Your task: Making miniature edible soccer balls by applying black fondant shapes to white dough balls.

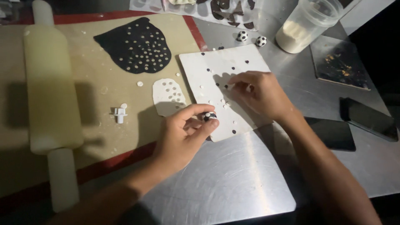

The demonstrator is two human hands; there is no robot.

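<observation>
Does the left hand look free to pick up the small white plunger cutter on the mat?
Probably not yet: the left hand pinches a small black-and-white ball. The cutter itself lies unobstructed nearby.

Mostly hidden between thumb and fingers of the left hand (183, 135): a small black ball with white dots (209, 116), just off the near corner of the square white board (216, 66). Too small to tell above that board: whatever the right hand's (258, 93) fingertips pinch. Cut off by the top edge beyond the board: the clear plastic tub of white powder (306, 25) and the clear sheet of dark cut-outs (216, 10).
</observation>
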